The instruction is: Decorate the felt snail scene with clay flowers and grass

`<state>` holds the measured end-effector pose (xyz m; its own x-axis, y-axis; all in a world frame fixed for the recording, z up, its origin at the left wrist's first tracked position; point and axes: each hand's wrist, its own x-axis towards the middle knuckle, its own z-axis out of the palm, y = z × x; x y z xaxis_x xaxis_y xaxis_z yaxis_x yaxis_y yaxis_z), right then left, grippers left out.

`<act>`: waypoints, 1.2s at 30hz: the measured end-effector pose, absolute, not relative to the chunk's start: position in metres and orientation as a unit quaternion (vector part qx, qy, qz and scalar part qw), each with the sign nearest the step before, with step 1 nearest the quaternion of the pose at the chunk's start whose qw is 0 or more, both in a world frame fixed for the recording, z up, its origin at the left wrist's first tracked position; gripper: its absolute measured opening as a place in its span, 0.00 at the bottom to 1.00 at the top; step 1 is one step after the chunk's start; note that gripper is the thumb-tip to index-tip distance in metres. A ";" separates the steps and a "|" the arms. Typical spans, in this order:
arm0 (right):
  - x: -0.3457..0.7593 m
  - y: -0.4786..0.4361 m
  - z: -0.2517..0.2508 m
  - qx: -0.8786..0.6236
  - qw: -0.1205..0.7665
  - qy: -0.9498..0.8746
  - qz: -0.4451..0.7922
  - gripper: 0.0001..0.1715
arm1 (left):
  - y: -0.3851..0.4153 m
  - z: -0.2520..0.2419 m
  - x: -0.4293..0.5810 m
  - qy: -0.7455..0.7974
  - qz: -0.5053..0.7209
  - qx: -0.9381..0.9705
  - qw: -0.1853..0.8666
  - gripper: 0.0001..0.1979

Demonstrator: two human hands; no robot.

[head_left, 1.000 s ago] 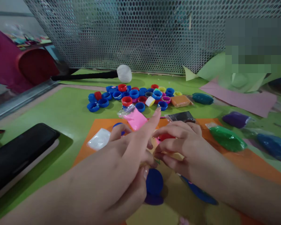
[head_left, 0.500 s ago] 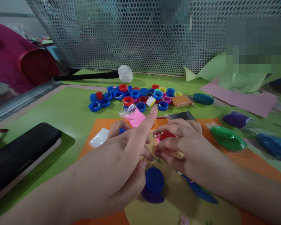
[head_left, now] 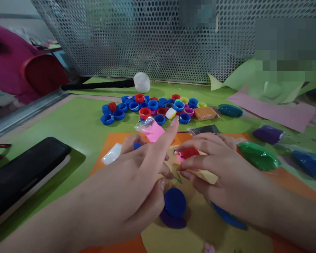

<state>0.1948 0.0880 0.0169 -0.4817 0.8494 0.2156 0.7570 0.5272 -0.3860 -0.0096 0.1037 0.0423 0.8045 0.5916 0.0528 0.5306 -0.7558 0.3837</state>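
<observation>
My left hand (head_left: 137, 179) lies over an orange sheet (head_left: 109, 140), index finger stretched forward, the other fingers curled in against the thumb; what they pinch is hidden. Its thumb tip sits next to a blue bottle cap (head_left: 175, 202) standing on a purple disc (head_left: 172, 222). My right hand (head_left: 216, 168) faces it, fingers curled round a pale yellow piece (head_left: 204, 175) beside a red cap (head_left: 189, 153). Both hands rest above a yellow sheet (head_left: 200, 225). A blue clay shape (head_left: 229, 218) shows under my right wrist.
A heap of blue, red and other caps (head_left: 152, 107) lies behind. Bagged clay lies around: pink (head_left: 152, 130), white (head_left: 112, 154), orange (head_left: 205, 113), teal (head_left: 230, 110), green (head_left: 258, 156), purple (head_left: 267, 134), blue (head_left: 309, 165). A black case (head_left: 23, 172) lies left; a perforated screen (head_left: 147, 35) stands behind.
My right hand has slid slightly right, uncovering more of the red cap and the yellow piece. My left hand has stayed almost still, index finger still extended.
</observation>
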 end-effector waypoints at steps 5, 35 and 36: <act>0.198 0.081 0.013 -0.462 0.206 -0.858 0.086 0.13 | 0.104 0.043 -0.008 0.297 0.083 0.931 0.194 0.39; 0.214 0.070 0.035 -0.434 0.198 -0.876 -0.077 0.13 | 0.104 0.036 -0.010 0.195 0.101 0.956 0.196 0.39; 0.213 0.071 0.034 -0.435 0.195 -0.876 -0.073 0.13 | 0.104 0.034 -0.010 0.189 0.109 0.957 0.192 0.39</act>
